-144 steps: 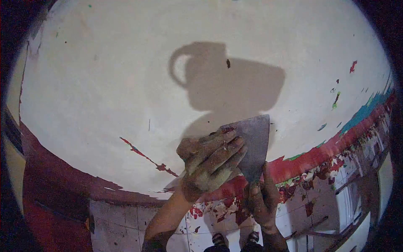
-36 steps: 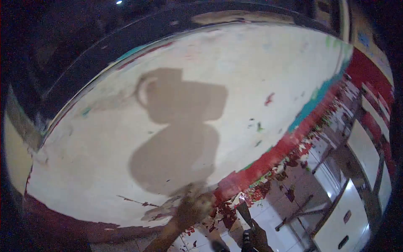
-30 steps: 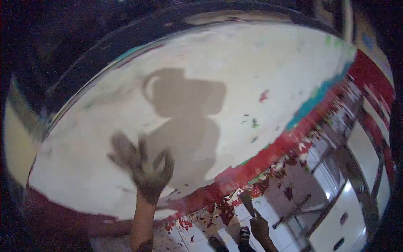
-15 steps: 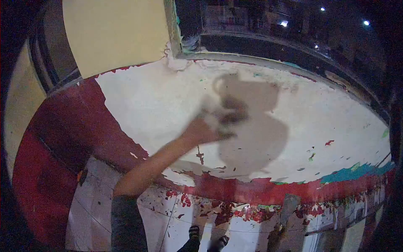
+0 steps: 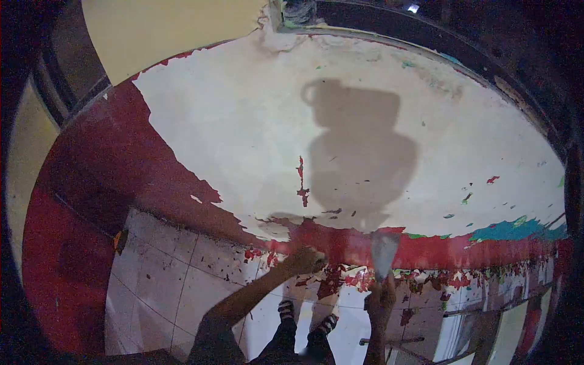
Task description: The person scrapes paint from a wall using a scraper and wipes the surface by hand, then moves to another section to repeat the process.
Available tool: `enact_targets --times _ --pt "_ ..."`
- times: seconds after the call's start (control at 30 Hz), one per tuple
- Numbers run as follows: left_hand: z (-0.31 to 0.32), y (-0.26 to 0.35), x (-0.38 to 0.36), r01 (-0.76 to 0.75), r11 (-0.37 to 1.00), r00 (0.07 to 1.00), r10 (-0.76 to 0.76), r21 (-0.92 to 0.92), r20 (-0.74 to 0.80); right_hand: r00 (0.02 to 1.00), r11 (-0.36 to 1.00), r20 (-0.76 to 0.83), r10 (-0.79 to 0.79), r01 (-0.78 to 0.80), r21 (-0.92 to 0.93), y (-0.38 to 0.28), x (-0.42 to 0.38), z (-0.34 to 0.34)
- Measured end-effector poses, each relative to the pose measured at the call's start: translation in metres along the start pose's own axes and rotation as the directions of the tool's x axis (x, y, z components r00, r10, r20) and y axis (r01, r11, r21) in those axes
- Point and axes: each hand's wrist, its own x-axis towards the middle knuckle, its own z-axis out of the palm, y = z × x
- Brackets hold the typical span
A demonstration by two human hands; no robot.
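Dropped from the plastered wall (image 5: 243, 134): left hand (image 5: 306, 260), fingers curled, at red band (image 5: 340, 243); right hand (image 5: 381, 300) gripping scraper (image 5: 384, 252) upright.

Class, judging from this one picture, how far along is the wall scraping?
Done: the wall is mostly bare white. In hand: the right hand holds a scraper up at the red band; the left hand rests against it. Left: the band, teal patch and scattered flecks.

There are two hands, the left hand (image 5: 306, 260) and the right hand (image 5: 381, 299), one scraper (image 5: 384, 252), one wall (image 5: 243, 134), and two feet (image 5: 287, 308).
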Motion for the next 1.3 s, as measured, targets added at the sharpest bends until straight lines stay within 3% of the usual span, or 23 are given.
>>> enact_targets --times 0.07,0.1,0.17,0.2,0.23,0.3,0.37,0.47,0.67,0.7,0.73,0.77,0.8,0.83,0.9,0.93,0.97,1.0,1.07,1.13,1.2,1.3 --pt "-0.024 0.029 -0.026 0.149 0.982 0.982 -0.162 -0.119 -0.101 0.995 0.997 0.079 0.054 -0.058 0.047 0.01 0.005 0.008" --pt "-0.023 0.019 -0.029 0.103 0.992 0.94 -0.121 -0.071 -0.32 0.991 0.989 0.125 -0.053 0.07 -0.134 -0.011 0.009 0.017" --pt "-0.026 -0.009 -0.028 0.044 0.998 0.718 -0.002 0.042 -0.696 0.922 0.841 0.294 -0.251 0.358 -0.406 -0.027 0.033 0.022" --pt "-0.034 -0.017 -0.03 0.127 0.979 0.68 -0.201 -0.157 -0.705 0.862 0.706 0.399 -0.313 0.492 -0.509 -0.035 0.045 0.022" --pt "-0.044 -0.028 -0.031 0.2 0.914 0.628 -0.396 -0.352 -0.67 0.859 0.678 0.397 -0.324 0.504 -0.536 -0.044 0.059 0.021" --pt "-0.091 -0.032 -0.035 -0.033 0.945 0.468 -0.273 -0.325 -0.841 0.855 0.654 0.393 -0.338 0.513 -0.556 -0.085 0.073 0.03" --pt "-0.081 -0.044 -0.063 -0.001 0.83 0.435 -0.503 -0.558 -0.747 0.855 0.668 0.386 -0.348 0.514 -0.538 -0.138 0.073 0.038" --pt "-0.035 -0.053 -0.097 0.189 0.709 0.379 -0.691 -0.679 -0.616 0.895 0.559 0.333 -0.298 0.446 -0.699 -0.151 0.087 0.063" --pt "-0.024 -0.047 -0.096 0.184 0.798 0.316 -0.601 -0.574 -0.734 0.882 0.586 0.375 -0.285 0.47 -0.66 -0.169 0.081 0.098" --pt "-0.03 -0.053 -0.091 0.09 0.801 0.252 -0.593 -0.592 -0.764 0.862 0.588 0.381 -0.334 0.507 -0.63 -0.172 0.081 0.097" --pt "-0.036 -0.058 -0.087 0.235 0.901 0.26 -0.42 -0.364 -0.87 0.839 0.587 0.386 -0.383 0.544 -0.6 -0.175 0.08 0.095" --pt "-0.065 -0.055 -0.081 0.366 0.925 0.319 -0.227 -0.102 -0.92 0.758 0.466 0.47 -0.452 0.65 -0.601 -0.167 0.087 0.114" --pt "-0.096 -0.055 -0.067 0.263 0.96 0.252 -0.167 -0.098 -0.953 0.661 0.33 0.551 -0.51 0.742 -0.584 -0.162 0.091 0.121" --pt "-0.128 -0.056 -0.054 0.161 0.983 0.176 -0.113 -0.084 -0.978 0.77 0.436 0.46 -0.442 0.633 -0.64 -0.164 0.087 0.116" --pt "-0.181 -0.067 -0.045 0.202 0.957 0.181 0.171 0.207 -0.969 0.928 0.612 0.254 -0.273 0.372 -0.698 -0.176 0.072 0.101" --pt "-0.209 -0.07 -0.035 0.141 0.965 0.094 0.211 0.223 -0.973 0.972 0.676 0.154 -0.176 0.233 -0.699 -0.178 0.067 0.096" --pt "-0.228 -0.073 -0.025 0.096 0.968 -0.005 0.235 0.234 -0.972 0.93 0.654 0.224 -0.292 0.365 -0.662 -0.176 0.07 0.098" --pt "-0.236 -0.079 -0.017 0.163 0.944 -0.033 0.294 0.285 -0.955 0.869 0.613 0.289 -0.402 0.49 -0.619 -0.174 0.072 0.1" --pt "-0.247 -0.087 -0.003 0.289 0.873 -0.08 0.432 0.394 -0.899 0.624 0.295 0.535 -0.569 0.762 -0.576 -0.173 0.083 0.125" --pt "-0.243 -0.09 -0.003 0.301 0.873 -0.039 0.413 0.384 -0.91 0.838 0.526 0.35 -0.419 0.538 -0.659 -0.175 0.073 0.106" --pt "-0.243 -0.091 -0.004 0.352 0.861 -0.037 0.405 0.367 -0.914 0.962 0.689 0.161 -0.219 0.269 -0.673 -0.184 0.067 0.098" --pt "-0.24 -0.096 0.004 0.255 0.898 -0.135 0.401 0.36 -0.906 0.941 0.59 0.263 -0.212 0.337 -0.734 -0.179 0.067 0.128"
